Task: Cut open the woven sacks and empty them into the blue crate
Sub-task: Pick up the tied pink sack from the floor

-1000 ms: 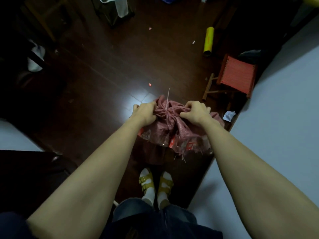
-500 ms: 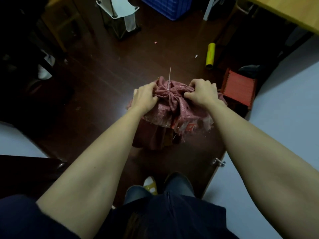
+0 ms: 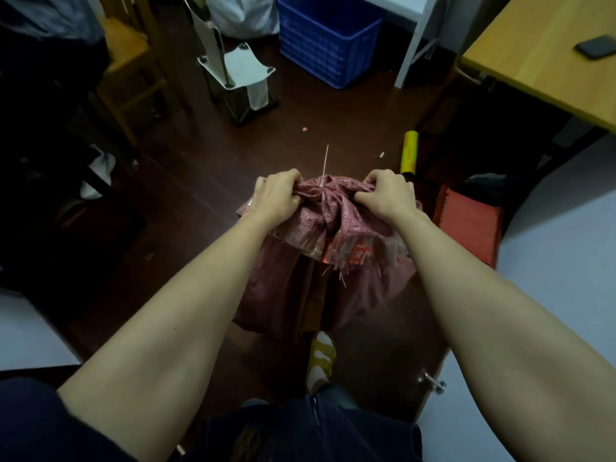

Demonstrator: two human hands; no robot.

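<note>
Head view: the pink woven sack [image 3: 320, 228] is at the centre of the scene, over the dark floor [image 3: 200, 181]; whether it rests on the floor cannot be told. Its neck is gathered and bound by a white cable tie [image 3: 325, 165]. The left hand [image 3: 278, 195] has its grip closed on bunched fabric left of the tie; the right hand [image 3: 388, 195] grips fabric right of it. The blue crate [image 3: 326, 45] sits far, well apart from the sack. A yellow roll [image 3: 409, 153] lies far right of the sack
</note>
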